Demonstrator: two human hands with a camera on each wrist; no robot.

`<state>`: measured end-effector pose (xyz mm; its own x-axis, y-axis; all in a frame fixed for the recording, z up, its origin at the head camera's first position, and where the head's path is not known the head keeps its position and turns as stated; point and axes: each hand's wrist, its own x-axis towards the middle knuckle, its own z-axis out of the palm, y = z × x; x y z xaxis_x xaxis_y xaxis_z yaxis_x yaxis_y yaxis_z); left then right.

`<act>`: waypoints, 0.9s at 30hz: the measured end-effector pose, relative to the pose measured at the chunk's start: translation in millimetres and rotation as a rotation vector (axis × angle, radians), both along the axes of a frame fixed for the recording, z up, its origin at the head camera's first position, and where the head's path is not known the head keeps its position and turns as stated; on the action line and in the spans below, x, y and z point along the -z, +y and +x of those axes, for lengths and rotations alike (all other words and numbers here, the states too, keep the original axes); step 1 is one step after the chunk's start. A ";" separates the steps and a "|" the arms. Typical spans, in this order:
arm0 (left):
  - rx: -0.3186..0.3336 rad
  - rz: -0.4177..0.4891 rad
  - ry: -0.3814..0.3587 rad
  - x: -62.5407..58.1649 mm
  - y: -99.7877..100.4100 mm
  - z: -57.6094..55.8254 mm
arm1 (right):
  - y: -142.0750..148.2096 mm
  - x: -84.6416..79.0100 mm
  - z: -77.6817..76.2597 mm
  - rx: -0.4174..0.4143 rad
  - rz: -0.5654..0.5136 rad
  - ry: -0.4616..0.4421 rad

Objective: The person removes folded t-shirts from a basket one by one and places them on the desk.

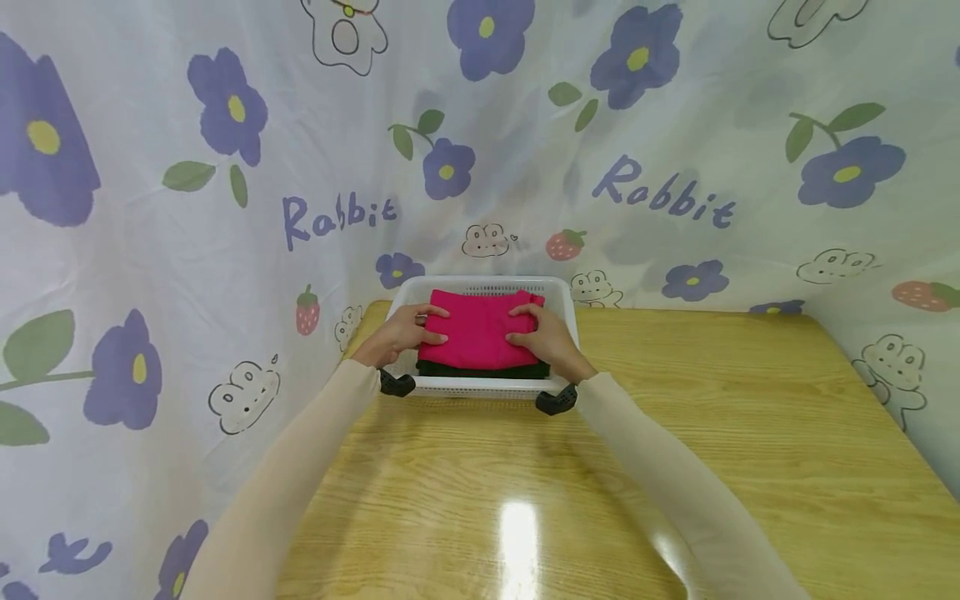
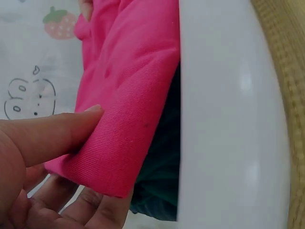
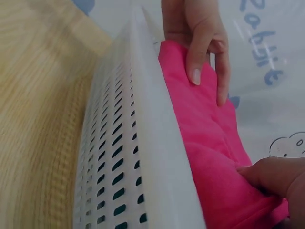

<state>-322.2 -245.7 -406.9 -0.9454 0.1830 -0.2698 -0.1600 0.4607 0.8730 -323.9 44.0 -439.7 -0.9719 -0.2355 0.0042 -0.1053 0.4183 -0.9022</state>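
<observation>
A folded bright pink cloth (image 1: 480, 332) lies in a white plastic basket (image 1: 495, 383), over a dark green folded cloth (image 1: 480, 372). At its left end, my left hand (image 1: 406, 330) grips the pink cloth. The left wrist view shows the thumb (image 2: 57, 136) on top and other fingers curled beneath the fold. My right hand (image 1: 551, 340) holds the opposite end, its thumb (image 3: 259, 174) pressed on the upper surface; its other fingers are mostly hidden in the right wrist view. A ring sits on a left finger.
The basket has slotted walls and stands at the far edge of a wooden table (image 1: 712, 417). Right behind it hangs a white curtain (image 1: 517, 200) printed with purple flowers and rabbits, which also runs along the left side. Black wrist devices (image 1: 557, 400) overlap the basket's front rim in the head view.
</observation>
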 end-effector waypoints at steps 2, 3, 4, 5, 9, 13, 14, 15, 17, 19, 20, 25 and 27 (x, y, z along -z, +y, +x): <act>0.002 -0.005 0.013 -2.3 0.5 3.0 | 2.0 -2.4 0.7 -0.001 0.019 0.023; 0.002 -0.005 0.018 -3.8 1.3 4.8 | 3.3 -3.7 1.2 -0.002 0.029 0.033; 0.004 -0.003 0.022 -5.0 2.0 6.4 | 4.5 -5.2 2.0 -0.003 0.034 0.037; 0.009 -0.004 0.027 -6.1 2.8 7.7 | 5.6 -6.6 2.7 -0.003 0.032 0.039; 0.019 -0.002 0.050 -9.9 5.4 12.1 | 10.4 -13.0 7.2 -0.007 0.028 0.053; 0.019 0.006 0.065 -13.7 8.4 16.6 | 15.7 -18.4 12.3 -0.012 0.027 0.076; 0.019 0.009 0.067 -14.6 9.6 17.7 | 17.5 -19.8 13.5 -0.012 0.026 0.081; 0.020 0.010 0.070 -15.5 10.9 18.7 | 19.3 -21.2 14.6 -0.013 0.023 0.083; 0.024 0.013 0.081 -17.1 13.9 20.5 | 23.5 -23.9 16.6 -0.013 0.025 0.087; 0.028 0.017 0.097 -19.3 17.5 22.5 | 27.9 -26.1 18.3 -0.012 0.031 0.084; 0.031 0.013 0.107 -20.6 19.3 23.5 | 30.1 -27.2 19.0 -0.011 0.033 0.085; 0.029 0.000 0.152 -24.9 27.9 27.5 | 40.5 -30.8 22.7 -0.011 0.036 0.083; 0.034 0.002 0.160 -25.3 30.8 28.8 | 44.6 -32.3 25.1 -0.014 0.026 0.080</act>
